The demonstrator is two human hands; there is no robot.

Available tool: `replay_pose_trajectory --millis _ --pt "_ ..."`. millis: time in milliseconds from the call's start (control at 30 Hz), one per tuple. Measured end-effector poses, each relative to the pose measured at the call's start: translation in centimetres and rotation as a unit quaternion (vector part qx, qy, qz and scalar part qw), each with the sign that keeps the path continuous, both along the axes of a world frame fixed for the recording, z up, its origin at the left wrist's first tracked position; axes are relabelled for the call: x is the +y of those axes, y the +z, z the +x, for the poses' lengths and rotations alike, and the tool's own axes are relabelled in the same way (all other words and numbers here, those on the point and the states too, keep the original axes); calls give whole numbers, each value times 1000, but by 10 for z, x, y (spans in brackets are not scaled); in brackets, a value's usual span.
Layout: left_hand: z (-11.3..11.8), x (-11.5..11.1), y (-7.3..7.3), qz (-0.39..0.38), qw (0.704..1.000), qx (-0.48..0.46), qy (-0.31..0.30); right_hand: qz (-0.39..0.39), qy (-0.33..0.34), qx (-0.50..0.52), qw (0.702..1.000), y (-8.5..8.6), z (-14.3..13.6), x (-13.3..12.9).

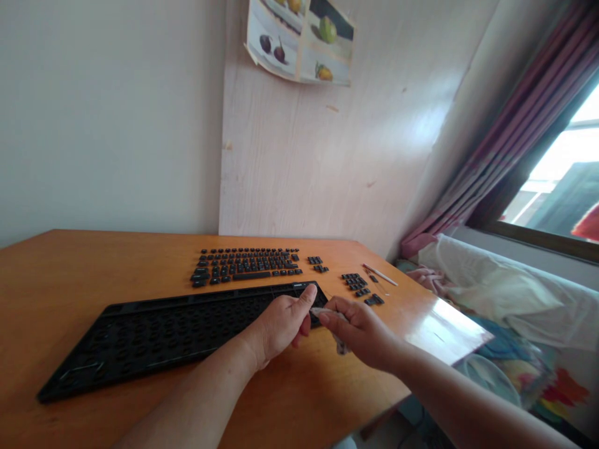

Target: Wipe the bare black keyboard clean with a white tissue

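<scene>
Left hand (285, 318): thumb up, fingers curled, over the right end of the black plastic keyboard base (173, 324). Can't tell if its grip has anything in it or if it touches the base. Right hand (362, 330): grip pinching a crumpled greyish-white cloth (343, 346); one tip pokes out toward the left hand, the rest hangs below the fingers. Hands close together, right one just off the base's right end.

Base lies flat on the orange-brown wooden surface (304, 405), at an angle, near end at left, key positions exposed. Behind it: main block of loose black keycaps, in rows, long black spacebar (251, 275) in the front row. Small black keycap clusters (315, 260) right of that, then a black number-pad keycap group (354, 280). Slim whitish stick (381, 275) near that group, toward the surface's right edge.
</scene>
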State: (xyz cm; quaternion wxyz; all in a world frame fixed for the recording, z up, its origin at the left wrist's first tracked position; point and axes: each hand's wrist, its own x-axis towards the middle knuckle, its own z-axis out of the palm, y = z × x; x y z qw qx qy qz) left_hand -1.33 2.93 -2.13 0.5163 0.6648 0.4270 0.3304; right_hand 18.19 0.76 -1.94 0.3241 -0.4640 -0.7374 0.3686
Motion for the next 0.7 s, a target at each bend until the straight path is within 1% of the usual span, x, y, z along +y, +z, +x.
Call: replay_pose_trajectory --millis 67,133,267,367,467,600,700 --pt "1 -2 2 4 1000 3 -3 38 5 -14 999 2 -5 -3" --pt "1 -4 4 14 1000 -9 -7 58 16 -26 998 4 -10 -5" --pt "0 -3 3 41 998 -35 -21 47 18 -11 999 5 -12 -4" --pt "-1 -2 1 52 998 -26 -21 -2 3 18 1000 5 -10 -1" --pt "-1 -1 1 50 998 -23 -20 -74 -11 66 995 6 -7 2" --pt "-1 -1 3 53 998 -32 -29 -165 -6 169 972 12 -5 3" --pt "-1 1 2 85 995 -33 -42 -196 -17 226 954 15 -5 4"
